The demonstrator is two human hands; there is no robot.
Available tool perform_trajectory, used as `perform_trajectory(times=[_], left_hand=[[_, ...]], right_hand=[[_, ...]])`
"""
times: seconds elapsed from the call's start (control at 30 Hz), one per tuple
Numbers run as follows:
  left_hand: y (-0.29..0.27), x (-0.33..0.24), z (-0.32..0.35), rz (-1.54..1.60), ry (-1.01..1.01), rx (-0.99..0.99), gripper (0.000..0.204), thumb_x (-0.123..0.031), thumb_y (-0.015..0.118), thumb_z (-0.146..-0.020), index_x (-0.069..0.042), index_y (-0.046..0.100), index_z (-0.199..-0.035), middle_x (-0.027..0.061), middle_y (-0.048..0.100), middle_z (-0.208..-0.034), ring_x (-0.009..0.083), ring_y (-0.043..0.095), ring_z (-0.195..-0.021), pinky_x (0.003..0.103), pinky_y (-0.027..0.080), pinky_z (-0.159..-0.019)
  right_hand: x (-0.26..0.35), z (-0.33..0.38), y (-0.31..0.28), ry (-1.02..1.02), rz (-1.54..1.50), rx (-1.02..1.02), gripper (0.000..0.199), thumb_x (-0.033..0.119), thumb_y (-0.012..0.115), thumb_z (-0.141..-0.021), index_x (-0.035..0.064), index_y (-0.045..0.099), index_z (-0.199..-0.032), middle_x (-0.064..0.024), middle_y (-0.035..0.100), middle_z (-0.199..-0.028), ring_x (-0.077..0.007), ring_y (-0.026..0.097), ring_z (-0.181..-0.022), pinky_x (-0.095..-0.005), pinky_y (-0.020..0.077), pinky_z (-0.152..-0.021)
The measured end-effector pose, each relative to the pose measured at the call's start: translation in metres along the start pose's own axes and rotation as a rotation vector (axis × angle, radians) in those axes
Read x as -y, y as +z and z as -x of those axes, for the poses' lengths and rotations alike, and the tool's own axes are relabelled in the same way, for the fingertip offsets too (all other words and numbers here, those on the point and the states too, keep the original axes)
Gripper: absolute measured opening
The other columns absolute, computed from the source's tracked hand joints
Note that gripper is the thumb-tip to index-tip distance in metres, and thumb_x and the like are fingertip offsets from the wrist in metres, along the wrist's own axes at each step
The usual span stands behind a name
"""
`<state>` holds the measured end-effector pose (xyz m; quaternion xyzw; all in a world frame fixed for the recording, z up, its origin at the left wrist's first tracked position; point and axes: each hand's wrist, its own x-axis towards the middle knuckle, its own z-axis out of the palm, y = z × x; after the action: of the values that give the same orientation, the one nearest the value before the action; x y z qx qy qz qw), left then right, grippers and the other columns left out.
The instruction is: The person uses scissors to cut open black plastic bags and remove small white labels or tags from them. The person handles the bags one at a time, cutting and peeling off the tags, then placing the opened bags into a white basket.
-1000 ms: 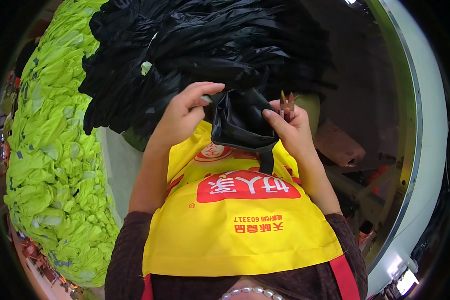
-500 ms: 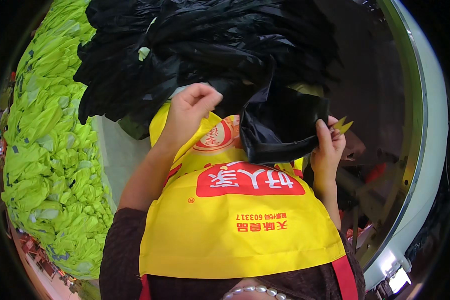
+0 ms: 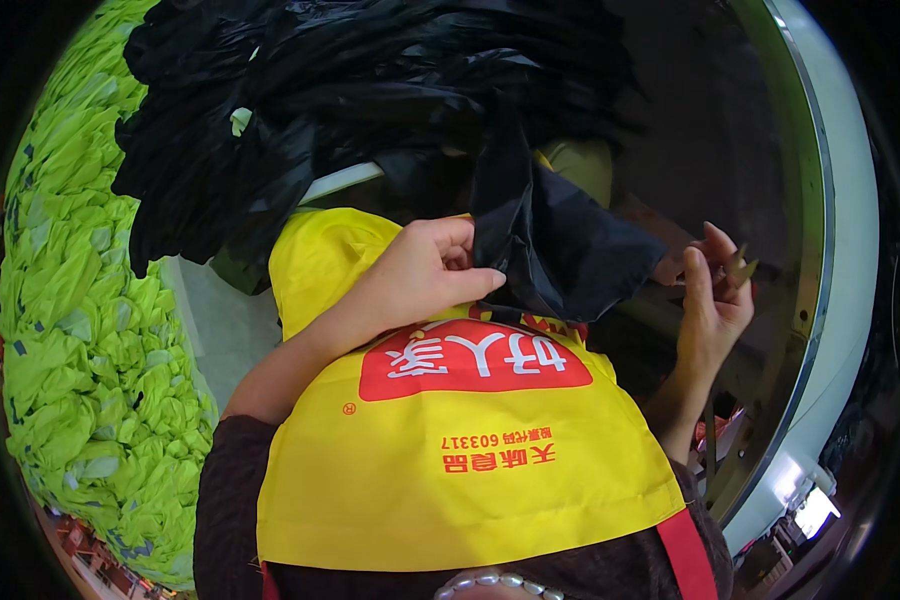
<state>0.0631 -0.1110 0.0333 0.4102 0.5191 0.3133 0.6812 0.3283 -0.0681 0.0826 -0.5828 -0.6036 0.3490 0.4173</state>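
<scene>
A loose piece of black fabric (image 3: pixel 590 245) hangs over my lap, its folds bunched at the left and its lower edge slanting right. My left hand (image 3: pixel 435 270) pinches its left edge between thumb and fingers. Off to the right of the fabric, my right hand (image 3: pixel 715 305) is raised with its thumb up and apart from the cloth. Small thread snips (image 3: pixel 741 268) are tucked in its fingers, their two pointed yellowish blades poking out on the far side. The grip part of the snips is hidden by the fingers.
A large heap of black fabric pieces (image 3: pixel 370 80) lies ahead, with a small pale green scrap (image 3: pixel 240 121) on it. Piled lime-green fabric (image 3: pixel 100 380) fills the left. A curved pale edge (image 3: pixel 850 250) bounds the right. My yellow apron (image 3: pixel 470 500) covers my front and lap.
My left hand has moved right and down and taken hold of the fabric's left edge. My right hand has let go of the fabric and drawn away to the right, keeping the snips.
</scene>
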Motion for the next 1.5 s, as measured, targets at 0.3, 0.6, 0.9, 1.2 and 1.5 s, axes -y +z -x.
perform_trajectory(times=[0.3, 0.6, 0.9, 1.2, 1.5], left_hand=[[0.005, -0.001, 0.003, 0.057, 0.146, -0.112, 0.053, 0.003, 0.061, -0.075, -0.005, 0.042, -0.123, 0.0088, 0.055, -0.1, 0.0122, 0.058, -0.087, 0.023, 0.047, -0.077], [-0.044, -0.003, 0.022, -0.854, 0.756, -0.765, 0.051, 0.014, 0.063, -0.061, -0.009, 0.063, -0.106, 0.0087, 0.052, -0.097, 0.0206, 0.054, -0.088, 0.026, 0.046, -0.072], [-0.044, -0.017, 0.045, -0.929, 0.734, -0.555, 0.047, 0.008, 0.066, -0.057, -0.006, 0.063, -0.102, 0.0104, 0.057, -0.104, 0.028, 0.052, -0.099, 0.035, 0.043, -0.083], [-0.025, -0.016, 0.022, -0.428, 0.57, -0.108, 0.015, -0.007, 0.06, -0.08, -0.002, 0.06, -0.095, 0.0082, 0.062, -0.098, 0.0207, 0.059, -0.089, 0.03, 0.046, -0.079], [-0.004, -0.006, 0.008, 0.566, 0.027, -0.031, 0.016, -0.013, 0.058, -0.085, 0.0, 0.062, -0.095, 0.0038, 0.064, -0.086, 0.0075, 0.059, -0.078, 0.019, 0.046, -0.074]], right_hand=[[0.019, 0.004, 0.072, 0.007, 0.106, 0.708, 0.023, 0.014, 0.07, -0.074, 0.0003, 0.063, -0.092, -0.0147, 0.06, -0.07, -0.0256, 0.062, -0.064, -0.0279, 0.0469, -0.055], [-0.002, -0.001, 0.069, -0.699, 0.253, 0.393, 0.023, -0.007, 0.066, -0.065, 0.0023, 0.062, -0.086, -0.0102, 0.058, -0.068, -0.021, 0.058, -0.058, -0.0272, 0.0449, -0.049], [-0.001, -0.004, 0.078, -0.696, 0.092, 0.407, 0.021, -0.004, 0.063, -0.073, 0.0047, 0.065, -0.092, -0.0075, 0.054, -0.066, -0.0165, 0.052, -0.053, -0.0225, 0.0386, -0.047], [-0.002, -0.005, 0.083, -0.232, -0.328, 0.667, 0.014, 0.016, 0.055, -0.088, 0.0028, 0.058, -0.085, -0.0019, 0.052, -0.068, -0.0101, 0.047, -0.063, -0.0218, 0.0372, -0.06], [-0.016, -0.011, 0.086, 0.213, -0.597, 0.785, 0.018, 0.021, 0.055, -0.09, 0.0038, 0.059, -0.089, 0.0027, 0.057, -0.076, -0.0048, 0.05, -0.07, -0.0188, 0.0395, -0.064]])
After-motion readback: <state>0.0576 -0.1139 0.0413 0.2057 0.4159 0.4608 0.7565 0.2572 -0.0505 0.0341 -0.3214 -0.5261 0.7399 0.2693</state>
